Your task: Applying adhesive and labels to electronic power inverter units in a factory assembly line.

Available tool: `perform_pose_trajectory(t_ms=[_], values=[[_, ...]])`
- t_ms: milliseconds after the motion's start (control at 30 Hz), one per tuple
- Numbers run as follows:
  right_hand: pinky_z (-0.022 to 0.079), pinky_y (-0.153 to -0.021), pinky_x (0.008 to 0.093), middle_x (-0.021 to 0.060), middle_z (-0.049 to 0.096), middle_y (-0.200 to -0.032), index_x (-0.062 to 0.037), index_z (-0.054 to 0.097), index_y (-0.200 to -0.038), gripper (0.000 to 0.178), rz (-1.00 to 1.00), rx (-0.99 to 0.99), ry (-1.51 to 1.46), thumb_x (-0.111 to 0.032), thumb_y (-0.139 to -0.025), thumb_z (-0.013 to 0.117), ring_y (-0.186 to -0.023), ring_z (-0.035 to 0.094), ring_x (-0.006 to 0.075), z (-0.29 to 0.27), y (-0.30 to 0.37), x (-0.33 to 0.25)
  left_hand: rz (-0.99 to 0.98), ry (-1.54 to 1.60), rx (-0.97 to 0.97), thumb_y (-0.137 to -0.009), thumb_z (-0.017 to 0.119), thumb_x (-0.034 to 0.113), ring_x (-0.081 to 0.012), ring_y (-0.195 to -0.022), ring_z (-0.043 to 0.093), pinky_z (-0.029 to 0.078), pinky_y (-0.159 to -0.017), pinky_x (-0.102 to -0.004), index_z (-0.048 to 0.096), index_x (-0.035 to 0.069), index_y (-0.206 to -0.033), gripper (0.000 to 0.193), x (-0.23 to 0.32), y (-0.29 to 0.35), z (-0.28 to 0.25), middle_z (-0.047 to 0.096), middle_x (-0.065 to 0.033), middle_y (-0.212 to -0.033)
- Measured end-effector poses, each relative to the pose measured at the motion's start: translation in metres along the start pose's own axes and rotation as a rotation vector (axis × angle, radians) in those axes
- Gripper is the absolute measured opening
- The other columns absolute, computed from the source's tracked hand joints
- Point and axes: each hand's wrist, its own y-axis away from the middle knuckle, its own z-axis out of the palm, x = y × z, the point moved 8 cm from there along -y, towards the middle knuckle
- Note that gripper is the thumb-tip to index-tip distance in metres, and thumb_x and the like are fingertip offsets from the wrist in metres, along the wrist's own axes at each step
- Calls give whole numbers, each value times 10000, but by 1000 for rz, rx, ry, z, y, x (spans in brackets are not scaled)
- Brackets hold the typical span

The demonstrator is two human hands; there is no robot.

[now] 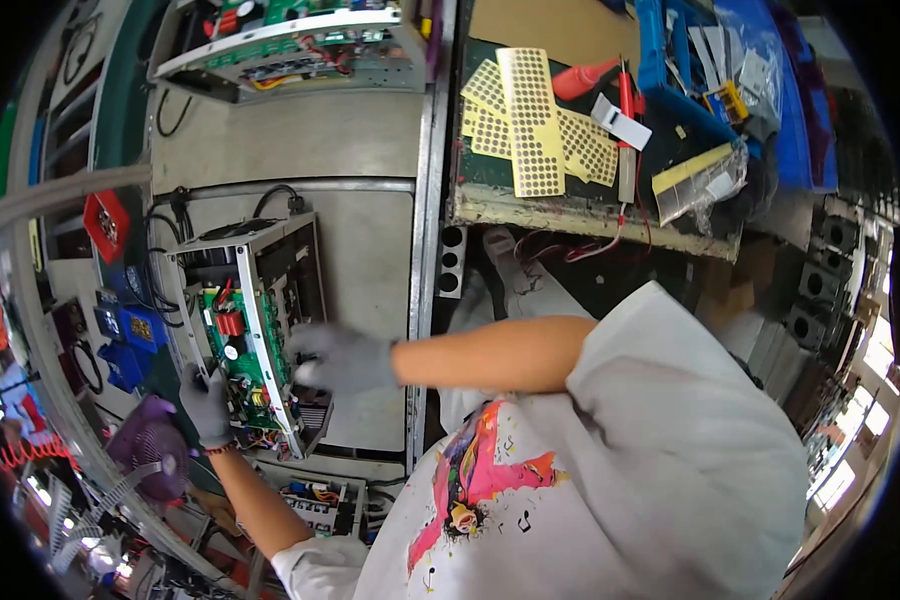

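Note:
An electronics unit [232, 352] with a metal frame, green circuit boards and red parts stands on the bench on my left. My left hand [207, 408], in a grey glove, grips the near left edge of its frame; part of the fingers is hidden there. On the unit's right side, my right hand [345, 358], also gloved in grey, is slightly blurred, with its fingers apart and nothing visible in them. Whether its fingertips touch the frame, I cannot tell. A black cable with a plug [280, 197] lies behind the unit.
Another open unit [300, 60] sits farther back, and a third [322, 503] nearer me. A purple fan [160, 450] and blue bins [130, 345] are at left. The right-hand table bears dotted sticker sheets [532, 130], a red bottle [582, 80] and a blue tray [660, 75].

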Motion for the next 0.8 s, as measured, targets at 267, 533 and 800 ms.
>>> perform_pose_trajectory(t_ms=[267,533,800], values=[[461,-905,463,229,526,-1192,25,409,-1293,804,614,1249,1065,-447,-731,737,-1073,542,392,-382,177,31,420,241,705,-797,536,138,-237,-975,588,469,-887,-358,546,-57,-1094,355,203,121,85,614,-154,-1050],[470,-882,438,157,569,-1172,-50,547,-1159,481,1005,1010,775,-333,-783,648,-1090,571,306,-406,155,51,328,416,-144,-815,618,85,-214,-960,611,481,-859,-315,543,-47,-1146,365,283,83,320,614,-135,-1030],[394,-858,491,115,523,-1133,-107,537,-1143,344,888,1124,912,-221,-822,579,-1056,519,299,-403,151,44,-51,275,-233,-844,626,138,-165,-808,612,505,-582,-274,512,3,-1240,433,248,28,409,617,-119,-1105]])
